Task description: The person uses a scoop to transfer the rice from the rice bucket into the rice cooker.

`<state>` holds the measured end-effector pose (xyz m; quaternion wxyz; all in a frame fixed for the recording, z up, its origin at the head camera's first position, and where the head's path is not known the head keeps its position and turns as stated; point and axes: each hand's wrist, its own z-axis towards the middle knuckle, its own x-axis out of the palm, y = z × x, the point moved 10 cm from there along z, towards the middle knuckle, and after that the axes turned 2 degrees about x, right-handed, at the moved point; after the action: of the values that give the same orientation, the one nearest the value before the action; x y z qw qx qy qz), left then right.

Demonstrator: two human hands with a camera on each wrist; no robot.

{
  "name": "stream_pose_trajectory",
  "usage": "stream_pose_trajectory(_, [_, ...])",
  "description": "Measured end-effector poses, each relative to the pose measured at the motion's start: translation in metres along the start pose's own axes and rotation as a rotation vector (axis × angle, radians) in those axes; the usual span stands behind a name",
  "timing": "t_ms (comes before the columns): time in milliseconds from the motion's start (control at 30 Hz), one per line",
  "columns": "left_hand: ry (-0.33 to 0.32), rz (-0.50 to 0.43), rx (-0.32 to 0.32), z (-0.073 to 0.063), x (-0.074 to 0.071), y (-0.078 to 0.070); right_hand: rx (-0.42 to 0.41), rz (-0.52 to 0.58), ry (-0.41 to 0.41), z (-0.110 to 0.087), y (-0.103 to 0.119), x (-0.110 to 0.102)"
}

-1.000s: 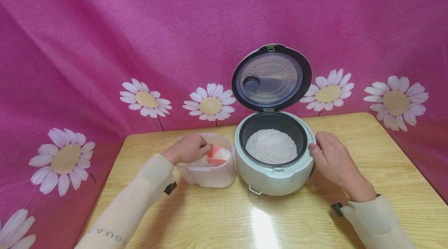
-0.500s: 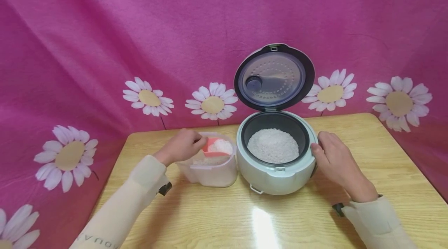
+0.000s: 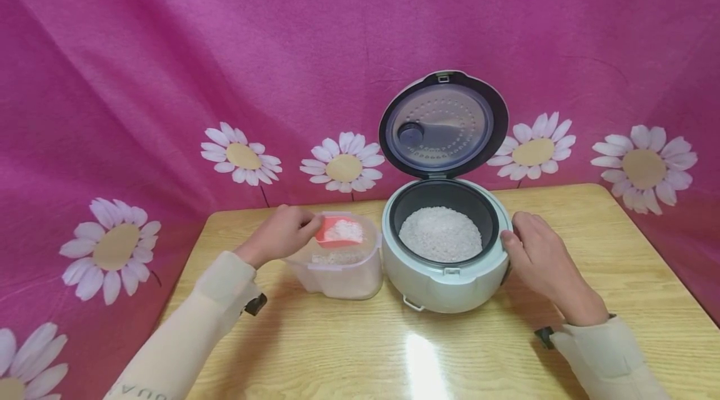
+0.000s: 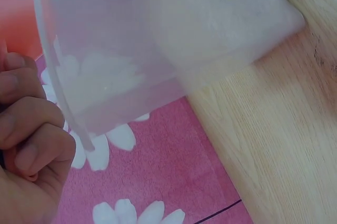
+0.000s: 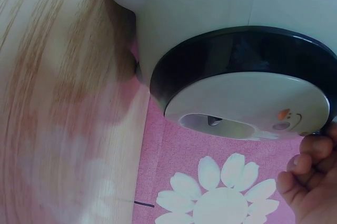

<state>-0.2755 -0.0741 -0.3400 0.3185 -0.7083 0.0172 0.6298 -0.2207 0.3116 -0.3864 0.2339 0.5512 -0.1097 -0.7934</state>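
In the head view my left hand (image 3: 284,231) grips a pink-red scoop (image 3: 332,232) by its handle. White rice fills the scoop, which is held over the left part of a translucent plastic bin (image 3: 343,281). More rice (image 3: 340,257) lies inside that bin. In the left wrist view, curled fingers (image 4: 37,113) show beside the bin wall. My right hand (image 3: 540,256) holds the right side of a pale green rice cooker (image 3: 450,294), thumb by the rim. The cooker's lid (image 3: 441,122) stands up, and a heap of rice (image 3: 440,234) sits in its dark inner pot (image 3: 486,215).
Bin and cooker stand side by side, almost touching, on a wooden table (image 3: 337,350). A magenta cloth (image 3: 281,44) with large daisies hangs behind the table and at both sides. A small catch loop (image 3: 413,304) sticks out low on the cooker's front.
My left hand has raised the rice-filled scoop out of the bin's rice and moved it a little left and back. The right hand stays at the cooker. The view has shifted slightly.
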Motion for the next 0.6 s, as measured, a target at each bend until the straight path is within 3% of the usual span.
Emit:
stream_pose_trajectory(267, [-0.053, -0.006, 0.033, -0.001, -0.013, -0.002, 0.009, 0.009, 0.007, -0.002, -0.001, 0.000])
stream_pose_trajectory(600, [-0.070, -0.010, 0.077, 0.011, -0.027, -0.021, -0.002, 0.011, 0.003, 0.000, 0.001, -0.002])
